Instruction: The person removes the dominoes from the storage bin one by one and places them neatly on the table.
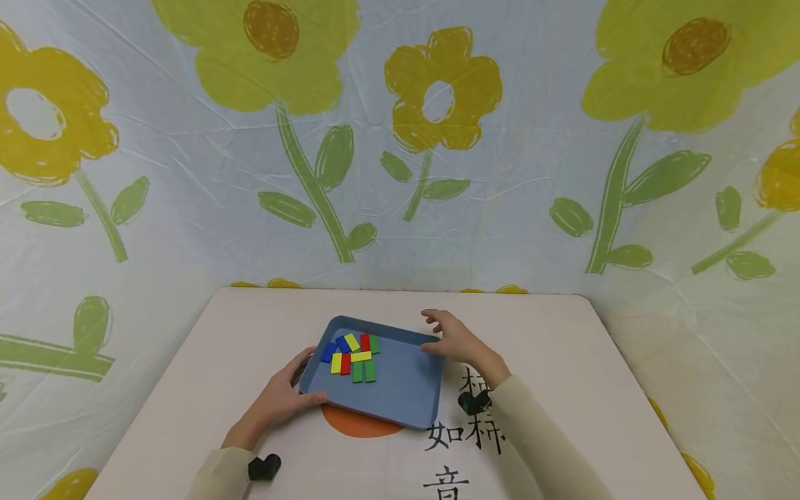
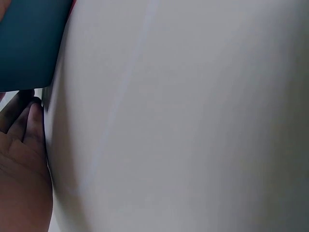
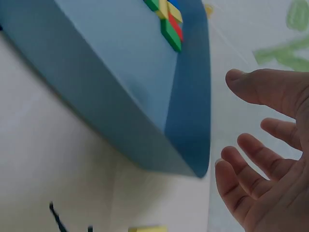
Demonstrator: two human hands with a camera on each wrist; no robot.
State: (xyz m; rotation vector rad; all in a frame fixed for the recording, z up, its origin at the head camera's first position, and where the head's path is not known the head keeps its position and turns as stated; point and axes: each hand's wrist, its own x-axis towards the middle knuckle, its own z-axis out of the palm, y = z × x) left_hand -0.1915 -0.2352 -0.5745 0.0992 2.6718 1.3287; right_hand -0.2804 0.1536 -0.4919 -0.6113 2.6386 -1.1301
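A blue-grey tray [image 1: 403, 396] is held at its left end by my left hand [image 1: 280, 401]. The thumb lies at the front rim, with the other fingers along the left side; in the left wrist view those fingers [image 2: 34, 118] reach to the tray's underside. Several small rectangular blocks, including a yellow block [image 1: 360, 356] and a green block [image 1: 370, 372], lie grouped in the tray's left half. By the far right corner is my right hand [image 1: 461, 342], fingers spread and loosely bent. The right wrist view shows a gap between this hand [image 3: 270, 169] and the tray wall [image 3: 120, 116].
Beneath is a pale table [image 1: 550, 361] printed with an orange shape [image 1: 362, 422] and black characters [image 1: 446, 479]. A flower-patterned cloth [image 1: 500, 236] hangs behind the table and along both sides. Each wrist carries a dark strap piece [image 1: 264, 467].
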